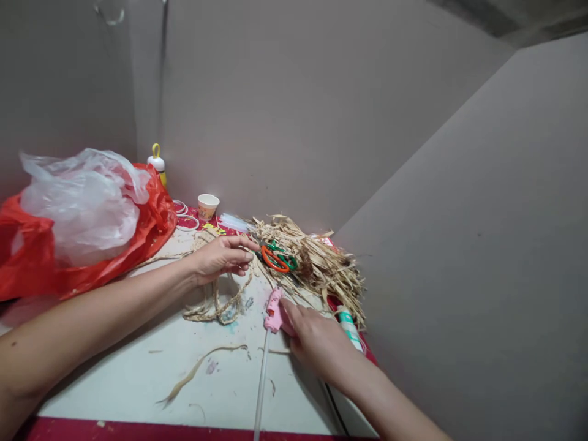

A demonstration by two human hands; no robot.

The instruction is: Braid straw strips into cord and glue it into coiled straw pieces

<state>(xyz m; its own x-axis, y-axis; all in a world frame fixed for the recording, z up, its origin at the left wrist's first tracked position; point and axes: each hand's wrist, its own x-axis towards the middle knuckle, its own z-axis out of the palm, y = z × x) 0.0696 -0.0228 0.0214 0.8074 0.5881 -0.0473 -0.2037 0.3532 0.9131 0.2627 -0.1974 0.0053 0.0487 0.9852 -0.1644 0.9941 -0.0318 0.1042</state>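
Observation:
My left hand [226, 257] reaches over the white board, fingers apart and holding nothing, just left of the orange-handled scissors [274, 260]. Below it lies a braided straw cord [214, 313], looped on the board. My right hand [312, 334] is closed around the pink glue gun [274, 309]. A long clear glue stick [261, 386] sticks out of the gun's near end. Green-handled scissors [291, 262] lie beside the orange ones, against a bundle of dry straw [321, 260]. One loose strip of straw [197, 369] lies at the front of the board.
Red and clear plastic bags [87, 208] fill the left side. At the back stand a bottle [157, 163] and a paper cup [208, 207], near white rings and glue sticks [233, 222]. A green-and-white roll [349, 327] lies right of my right hand.

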